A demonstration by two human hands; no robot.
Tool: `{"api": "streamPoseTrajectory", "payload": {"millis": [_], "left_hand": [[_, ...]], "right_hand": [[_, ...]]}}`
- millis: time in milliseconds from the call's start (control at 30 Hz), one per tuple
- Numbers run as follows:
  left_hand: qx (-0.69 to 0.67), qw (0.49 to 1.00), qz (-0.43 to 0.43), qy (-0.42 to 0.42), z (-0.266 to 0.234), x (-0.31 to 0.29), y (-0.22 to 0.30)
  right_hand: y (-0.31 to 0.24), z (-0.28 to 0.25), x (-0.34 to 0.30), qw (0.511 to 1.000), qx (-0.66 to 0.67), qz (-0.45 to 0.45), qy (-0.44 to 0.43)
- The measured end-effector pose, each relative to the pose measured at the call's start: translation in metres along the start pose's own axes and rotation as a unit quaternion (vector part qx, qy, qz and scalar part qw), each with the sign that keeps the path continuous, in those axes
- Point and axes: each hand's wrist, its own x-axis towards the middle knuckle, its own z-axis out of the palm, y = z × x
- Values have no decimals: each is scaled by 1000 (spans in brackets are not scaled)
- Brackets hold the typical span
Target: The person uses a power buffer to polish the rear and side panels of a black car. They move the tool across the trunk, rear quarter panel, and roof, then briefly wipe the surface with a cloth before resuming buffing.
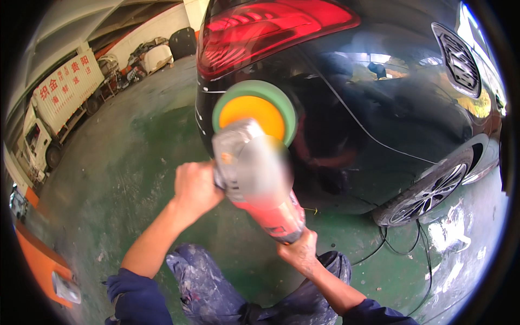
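Note:
A red and grey power polisher fills the middle of the view, partly smeared by motion or a blur. At its head a green foam pad with an orange-yellow backing disc lies at the rear corner of a black car, below the red tail light; whether the pad touches the paint I cannot tell. My left hand is closed at the left side of the polisher's head, on what looks like its side handle. Around the rear end of its body my right hand is wrapped.
The car's rear wheel stands at the right, with a black cable looping over the green floor beside it. A white box truck is parked far left. Nearer on the left is an orange object.

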Motion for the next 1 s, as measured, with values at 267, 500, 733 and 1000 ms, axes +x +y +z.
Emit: {"api": "streamPoseTrajectory", "payload": {"millis": [267, 500, 733, 1000], "left_hand": [[-97, 983, -151, 38, 9, -35, -112], [-111, 993, -23, -22, 2, -19, -47], [-56, 990, 76, -108, -3, 0, -11], [-189, 980, 50, -23, -3, 13, -134]], "right_hand": [[-64, 44, 33, 969, -175, 47, -169], [-38, 24, -26, 998, -39, 53, 7], [-34, 20, -45, 995, -16, 72, 62], [-102, 91, -17, 991, -117, 67, 27]]}}
